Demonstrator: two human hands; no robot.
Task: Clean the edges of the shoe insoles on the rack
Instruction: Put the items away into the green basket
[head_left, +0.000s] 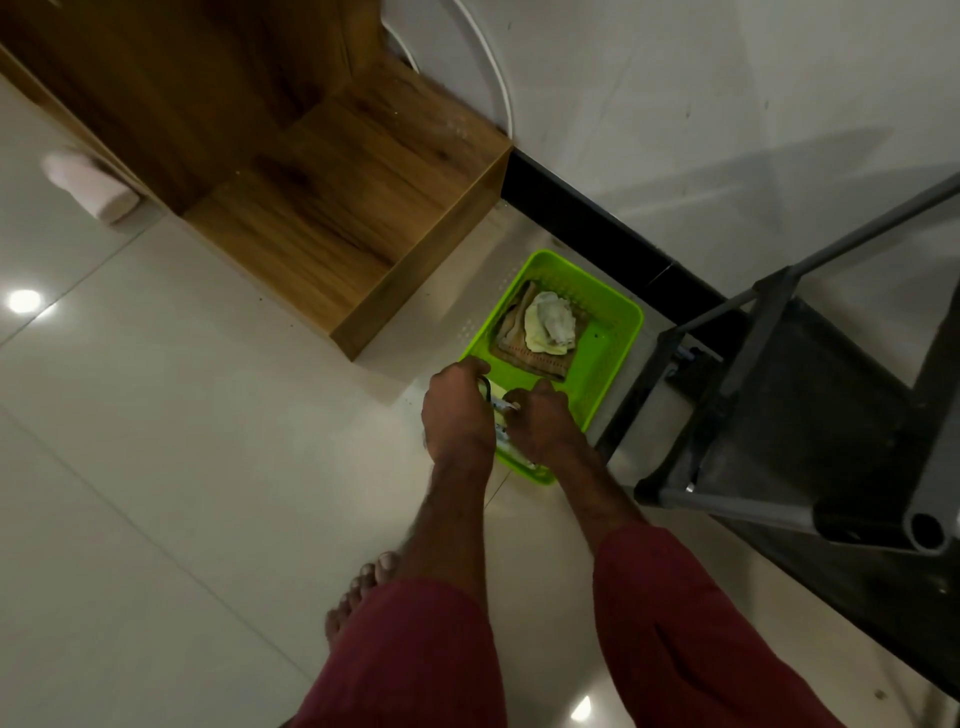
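Basket (571, 270) on floor (156, 415) between cabinet (337, 208) (left) and rack (779, 389); cloths (550, 322) inside.

No text, brand, number or sign can be read anywhere in the view. The only candidate is the small pale object (502, 411) held between the left hand (457, 415) and the right hand (541, 422) over the near end of the green basket (618, 325). It carries bluish and dark flecks that may be print (too blurred, and too much covered by the curled fingers, to make out a single letter).
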